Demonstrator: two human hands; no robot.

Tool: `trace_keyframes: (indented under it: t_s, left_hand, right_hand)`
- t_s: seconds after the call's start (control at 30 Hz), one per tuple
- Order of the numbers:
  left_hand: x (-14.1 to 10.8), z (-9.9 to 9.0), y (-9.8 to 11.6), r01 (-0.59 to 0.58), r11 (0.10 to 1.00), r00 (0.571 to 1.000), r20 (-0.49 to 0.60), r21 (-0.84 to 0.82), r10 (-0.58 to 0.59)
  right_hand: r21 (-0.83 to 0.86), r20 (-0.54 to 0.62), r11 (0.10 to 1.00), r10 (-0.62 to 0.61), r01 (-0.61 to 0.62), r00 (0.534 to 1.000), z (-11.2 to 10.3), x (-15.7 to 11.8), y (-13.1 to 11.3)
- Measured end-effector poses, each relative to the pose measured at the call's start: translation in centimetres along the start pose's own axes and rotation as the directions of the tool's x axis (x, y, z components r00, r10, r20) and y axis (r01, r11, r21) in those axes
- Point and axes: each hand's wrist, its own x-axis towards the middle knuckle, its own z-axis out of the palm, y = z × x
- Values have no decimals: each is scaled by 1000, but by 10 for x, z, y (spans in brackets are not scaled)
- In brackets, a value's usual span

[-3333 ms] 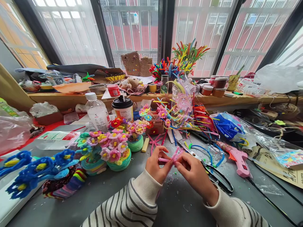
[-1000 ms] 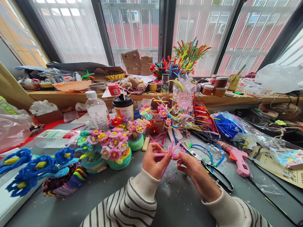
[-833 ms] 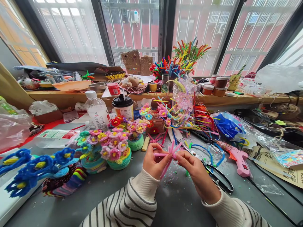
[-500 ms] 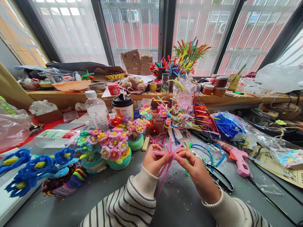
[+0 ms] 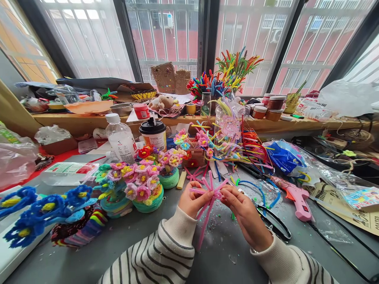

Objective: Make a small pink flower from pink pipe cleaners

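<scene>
Currently both hands at work over the near middle of the bench [image 5: 227,268]. Left hand [image 5: 192,200]: thumb and forefinger pinching a pink pipe-cleaner piece [image 5: 217,194] near its crossing point. Right hand [image 5: 248,217]: fingertips closed on the same crossing from the other side; exact thumb placement partly hidden. Piece held clear of the bench, spokes fanning up and outward, longer strands trailing down past the left cuff.

Just beyond the left hand: pink star of pipe cleaners [image 5: 196,172] lying flat, pale yellow stick [image 5: 181,179] beside it. Next to the right hand: scissors [image 5: 281,220], black handles showing, blades mostly covered by the hand. Further toward the bench's right edge, a pink glue gun [image 5: 300,201] on its side.

Toward the left edge: fuzzy blue flowers [image 5: 49,207] in a striped pot; pink flowers [image 5: 142,180] nearer the hands. Bottle [image 5: 120,138] and lidded cup [image 5: 154,138] upright behind these, toward the far edge, where a wooden ledge [image 5: 71,123] runs.
</scene>
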Motion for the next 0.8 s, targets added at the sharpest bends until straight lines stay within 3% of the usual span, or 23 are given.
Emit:
trace_keyframes:
  t_s: [0.1,0.27,0.5,0.63,0.8]
  left_hand:
    - [0,1,-2,-7,1000,1000,5,-1,7]
    - [-2,2,-2,-7,1000,1000,7,-8,7]
    - [-2,1,2,109,991,991,91,-74,-102]
    - [-1,0,3,155,985,985,86,-75,-148]
    - [-4,1,11,234,956,969,128,-179,-213]
  right_hand:
    - [172,32,973,148,-151,989,0,0,-2]
    - [279,136,924,231,-261,963,2,-2,-3]
    - [249,177,939,196,-237,964,3,-3,-2]
    - [248,180,944,176,-218,968,3,-3,-3]
    - [392,161,890,185,-235,969,1,-4,-5]
